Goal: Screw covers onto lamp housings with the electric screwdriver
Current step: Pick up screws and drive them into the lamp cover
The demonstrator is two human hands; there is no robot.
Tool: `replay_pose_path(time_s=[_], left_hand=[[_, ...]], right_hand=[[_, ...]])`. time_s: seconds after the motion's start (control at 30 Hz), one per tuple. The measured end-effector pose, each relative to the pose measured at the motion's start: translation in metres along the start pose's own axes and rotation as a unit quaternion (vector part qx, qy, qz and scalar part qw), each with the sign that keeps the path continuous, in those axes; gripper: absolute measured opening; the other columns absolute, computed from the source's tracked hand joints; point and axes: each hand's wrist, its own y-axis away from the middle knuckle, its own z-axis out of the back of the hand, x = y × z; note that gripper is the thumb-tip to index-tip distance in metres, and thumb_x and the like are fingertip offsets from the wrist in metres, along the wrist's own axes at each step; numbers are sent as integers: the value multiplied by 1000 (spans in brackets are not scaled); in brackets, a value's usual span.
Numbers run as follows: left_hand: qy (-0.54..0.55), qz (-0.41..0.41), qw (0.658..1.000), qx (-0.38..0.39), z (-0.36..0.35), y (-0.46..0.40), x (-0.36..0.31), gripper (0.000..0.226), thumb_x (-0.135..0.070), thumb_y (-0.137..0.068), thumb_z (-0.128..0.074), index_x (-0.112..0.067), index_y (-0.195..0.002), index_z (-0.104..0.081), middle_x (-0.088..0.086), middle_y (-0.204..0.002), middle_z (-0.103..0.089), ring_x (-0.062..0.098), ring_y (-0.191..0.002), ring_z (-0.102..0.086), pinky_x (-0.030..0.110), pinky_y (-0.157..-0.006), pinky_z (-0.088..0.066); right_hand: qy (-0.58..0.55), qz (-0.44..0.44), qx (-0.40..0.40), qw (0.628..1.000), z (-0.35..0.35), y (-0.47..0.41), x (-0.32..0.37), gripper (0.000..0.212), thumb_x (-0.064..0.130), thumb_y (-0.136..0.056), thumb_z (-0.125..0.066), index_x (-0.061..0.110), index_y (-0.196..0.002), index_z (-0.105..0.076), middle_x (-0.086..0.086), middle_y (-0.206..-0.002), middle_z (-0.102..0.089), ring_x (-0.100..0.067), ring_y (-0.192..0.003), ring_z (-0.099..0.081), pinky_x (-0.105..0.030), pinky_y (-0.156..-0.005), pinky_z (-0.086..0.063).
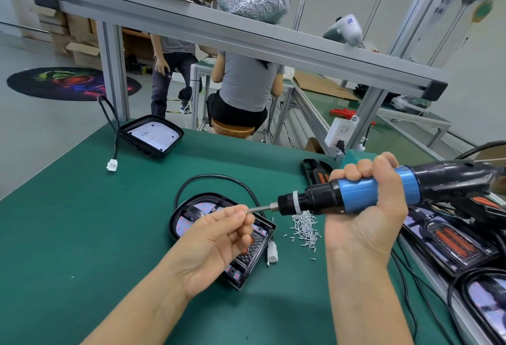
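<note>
Right hand (pixel 367 207) is gripping the electric screwdriver (pixel 356 196), fingers wrapped round its blue barrel, held level. Left hand (pixel 219 237) is pinching what is probably a screw (pixel 247 211) at the bit tip. Lamp housing (pixel 219 235) is lying mid-worktop, loose screws (pixel 305 228) just beside it.

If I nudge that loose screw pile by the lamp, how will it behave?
The screw pile would likely scatter rather than slide together: strays already lie around it. Each screw looks tiny and light, so probably hard to pinch. The mat may limit rolling.
</note>
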Motion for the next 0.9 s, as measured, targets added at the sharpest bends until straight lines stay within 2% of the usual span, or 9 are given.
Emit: replay_pose_path(time_s=[0.37, 0.9], left_hand=[[20, -6, 999, -36, -8, 0, 3, 20, -4, -72, -61, -1, -92, -62, 9, -71, -64, 12, -57, -58, 21, -52, -54], [47, -7, 998, -31, -8, 0, 9, 17, -5, -72, -61, -3, -89, -62, 8, -72, -64, 12, -57, -58, 20, -53, -54]], right_hand=[[4, -1, -6, 1000, 1, -1, 0, 17, 10, -76, -59, 20, -87, -53, 7, -59, -51, -7, -51, -50, -19, -57, -48], [14, -1, -5, 1000, 3, -2, 0, 19, 8, -74, -58, 20, -88, -53, 6, -59, -50, -7, -51, -49, -19, -57, -47]])
